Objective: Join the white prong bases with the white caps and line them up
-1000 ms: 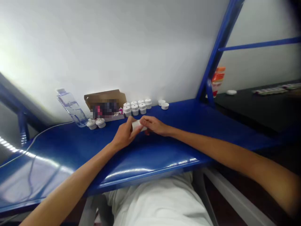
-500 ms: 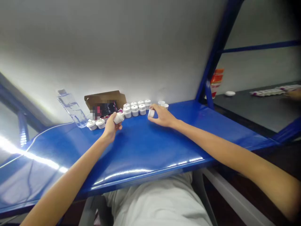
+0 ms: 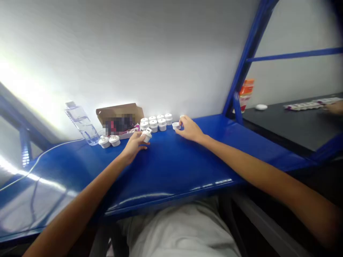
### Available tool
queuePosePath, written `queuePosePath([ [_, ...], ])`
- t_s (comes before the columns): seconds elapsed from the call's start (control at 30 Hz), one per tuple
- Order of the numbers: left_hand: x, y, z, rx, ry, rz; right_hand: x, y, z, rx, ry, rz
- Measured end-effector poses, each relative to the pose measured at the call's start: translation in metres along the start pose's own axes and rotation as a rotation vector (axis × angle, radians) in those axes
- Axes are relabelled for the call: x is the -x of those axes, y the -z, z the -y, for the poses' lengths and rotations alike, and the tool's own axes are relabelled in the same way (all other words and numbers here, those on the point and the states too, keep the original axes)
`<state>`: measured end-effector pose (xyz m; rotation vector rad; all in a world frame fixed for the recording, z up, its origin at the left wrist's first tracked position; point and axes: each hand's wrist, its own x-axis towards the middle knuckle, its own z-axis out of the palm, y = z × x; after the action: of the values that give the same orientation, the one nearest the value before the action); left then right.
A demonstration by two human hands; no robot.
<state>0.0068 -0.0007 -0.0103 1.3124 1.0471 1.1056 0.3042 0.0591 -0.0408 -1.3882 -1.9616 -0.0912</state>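
In my left hand [image 3: 134,147] is a white round plastic fitting [image 3: 146,135], tilted, with a small squarish piece with a dark opening on top. The thumb and fingers grip it just above the blue table. My right hand [image 3: 189,129] has its thumb and fingertips closed around the edge of a shallow white cap [image 3: 176,125], which sits hollow side up at table level. Behind my right fingers a bit of another white cap [image 3: 182,116] shows. Left of the right hand stand several closed white round units [image 3: 162,124] in two rows.
Two white units with uncovered tops [image 3: 114,140] sit at left, near a tilted clear bottle [image 3: 83,125]. An open cardboard box [image 3: 136,110] holds a dark, partly blurred item. A blue frame post [image 3: 245,53] rises at right; beyond it, another person's hand [image 3: 335,107] is at a dark table.
My left hand has moved right and turned the fitting more upright. My right hand has shifted slightly right, and the cap there has gone from tilted to hollow side up.
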Motion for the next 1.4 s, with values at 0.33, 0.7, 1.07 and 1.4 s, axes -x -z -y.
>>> queuePosePath([
  [0.33,-0.004,0.002,0.004,-0.042,-0.065,0.032,0.007,-0.019,0.003,0.011,0.102,0.267],
  [0.7,-0.001,-0.003,0.003,-0.056,-0.050,0.037,-0.005,-0.027,-0.022,0.010,0.058,0.287],
  [1.07,-0.005,0.007,0.009,-0.450,-0.108,0.030,-0.010,-0.027,-0.019,0.060,-0.045,0.392],
  [1.4,-0.011,0.026,0.004,-1.340,-0.490,-0.063,-0.010,-0.025,-0.012,0.087,-0.069,0.411],
])
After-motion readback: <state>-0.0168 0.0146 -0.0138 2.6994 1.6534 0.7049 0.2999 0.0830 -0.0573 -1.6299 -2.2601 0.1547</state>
